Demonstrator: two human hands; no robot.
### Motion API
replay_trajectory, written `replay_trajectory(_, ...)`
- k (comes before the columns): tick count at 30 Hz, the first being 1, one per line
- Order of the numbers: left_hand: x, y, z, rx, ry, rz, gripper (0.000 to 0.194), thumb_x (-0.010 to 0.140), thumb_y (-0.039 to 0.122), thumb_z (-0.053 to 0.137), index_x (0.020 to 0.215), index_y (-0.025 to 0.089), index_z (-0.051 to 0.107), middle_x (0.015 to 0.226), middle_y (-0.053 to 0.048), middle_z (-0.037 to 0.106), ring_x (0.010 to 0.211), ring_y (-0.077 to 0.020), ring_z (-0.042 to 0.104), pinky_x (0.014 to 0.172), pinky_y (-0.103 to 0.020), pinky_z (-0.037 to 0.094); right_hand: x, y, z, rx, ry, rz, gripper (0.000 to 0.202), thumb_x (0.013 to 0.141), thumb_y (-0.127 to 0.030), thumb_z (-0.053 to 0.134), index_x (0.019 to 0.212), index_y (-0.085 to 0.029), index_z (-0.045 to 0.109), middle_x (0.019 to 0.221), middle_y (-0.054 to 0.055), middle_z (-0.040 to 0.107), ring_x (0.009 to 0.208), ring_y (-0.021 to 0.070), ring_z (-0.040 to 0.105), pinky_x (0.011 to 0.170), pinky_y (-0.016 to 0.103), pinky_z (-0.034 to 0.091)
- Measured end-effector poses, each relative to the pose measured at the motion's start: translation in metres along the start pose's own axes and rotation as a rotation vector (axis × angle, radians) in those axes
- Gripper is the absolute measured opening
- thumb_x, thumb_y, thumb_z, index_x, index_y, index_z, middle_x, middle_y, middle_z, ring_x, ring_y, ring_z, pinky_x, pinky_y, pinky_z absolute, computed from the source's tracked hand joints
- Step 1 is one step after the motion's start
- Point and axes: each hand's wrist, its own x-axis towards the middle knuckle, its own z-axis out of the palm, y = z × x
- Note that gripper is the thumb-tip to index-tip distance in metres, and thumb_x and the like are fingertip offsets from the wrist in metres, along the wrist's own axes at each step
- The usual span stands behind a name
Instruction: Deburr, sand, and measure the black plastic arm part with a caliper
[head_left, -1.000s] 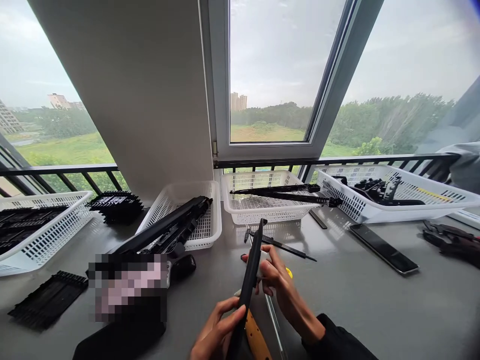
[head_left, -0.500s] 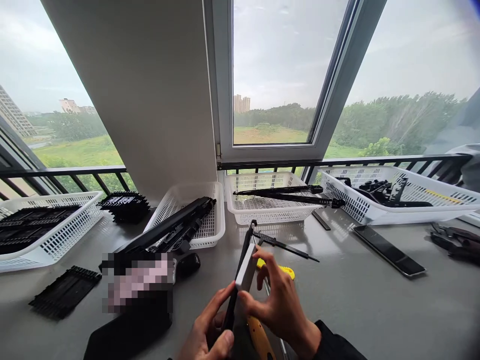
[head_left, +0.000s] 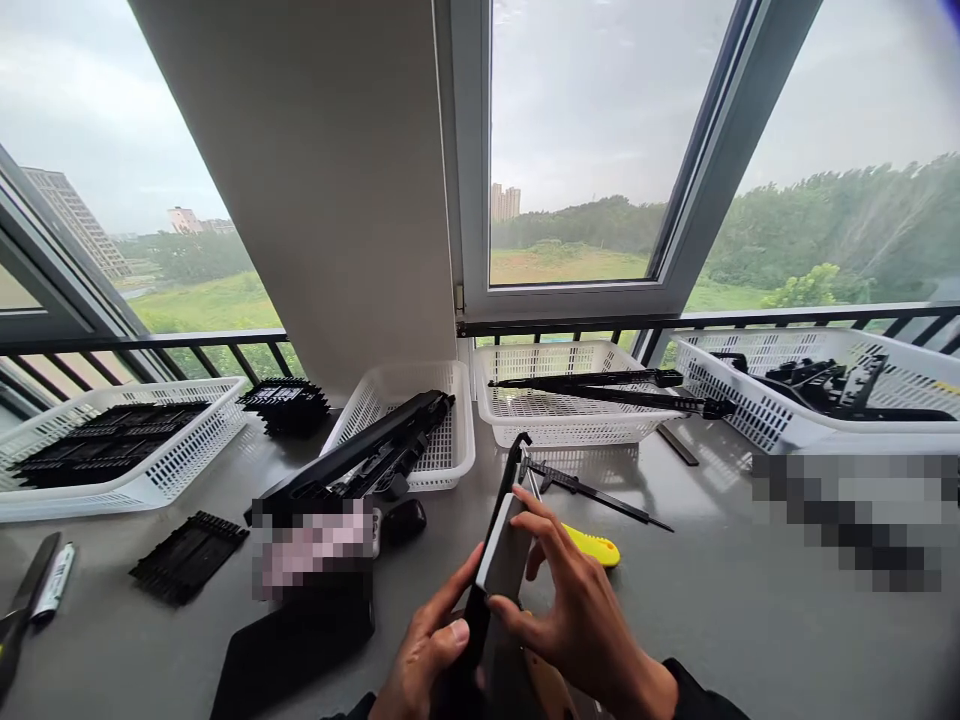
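Observation:
My left hand (head_left: 427,640) is closed around the lower part of a long, thin black plastic part (head_left: 513,470), which stands tilted with a hooked upper end. Between the thumb and fingers of my right hand (head_left: 589,615) is a flat grey block (head_left: 508,552) with a pale edge, lying along the side of the black part. Whether the two surfaces touch all along, I cannot tell. Just beyond my right hand lie a yellow-handled cutter (head_left: 598,547) and a black caliper (head_left: 600,494). Under my hands an orange-tan handle (head_left: 551,685) shows partly; the rest is hidden.
White baskets line the window side: one with black panels (head_left: 214,445), one with black housings (head_left: 459,470), one with long black strips (head_left: 577,438), one with black brackets (head_left: 817,438). A black panel (head_left: 189,556), mouse (head_left: 405,520), marker (head_left: 55,583) and scissors (head_left: 30,585) lie left.
The camera has turned left, so everything sits further right and the marker and scissors have come into view. The block's broad face shows more; both hands keep their holds.

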Motion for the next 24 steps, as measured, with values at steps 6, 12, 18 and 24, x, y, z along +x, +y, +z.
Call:
replay_trajectory(6,-0.003,-0.008,0.001,-0.182,0.115,-0.049,0.053,0.096,0.051,0.068,0.139,0.022,0.076,0.148,-0.010,0.072,0.146,-0.0333,0.057,0.122,-0.039,0.044,-0.005,0.001,0.002,0.051,0.008,-0.140,0.065,0.081,-0.047,0.087,0.132,-0.027,0.052,0.160,0.021,0.057,0.055,0.0140,0.063,0.063,0.035,0.060)
replay_trajectory(12,0.007,-0.013,0.001,-0.319,-0.157,-0.099,0.071,0.086,0.042,0.074,0.154,0.022,0.063,0.083,-0.006,0.081,0.058,-0.0173,0.071,0.055,-0.025,0.053,-0.001,0.013,-0.004,0.018,0.069,-0.029,0.058,0.086,-0.044,0.085,0.133,-0.027,0.054,0.159,0.019,0.058,0.074,0.0208,0.072,0.059,0.033,0.056)
replay_trajectory(18,0.012,-0.020,0.004,-0.359,-0.360,-0.210,0.094,0.060,0.022,0.085,0.151,0.031,0.065,0.132,-0.011,0.077,0.072,-0.0198,0.078,0.067,-0.029,0.057,0.007,0.026,-0.014,-0.008,0.209,0.107,0.046,0.091,-0.043,0.078,0.128,-0.027,0.057,0.157,0.016,0.059,0.114,0.0315,0.072,0.080,0.038,0.063)
replay_trajectory(24,0.005,-0.011,0.000,-0.209,-0.347,-0.150,0.085,0.079,0.044,0.090,0.157,0.038,0.057,0.152,-0.018,0.064,0.084,-0.0218,0.078,0.082,-0.038,0.056,0.008,0.030,-0.023,0.123,0.340,0.199,0.050,0.089,-0.052,0.077,0.129,-0.026,0.060,0.144,0.014,0.067,0.098,0.0286,0.071,0.084,0.042,0.059)
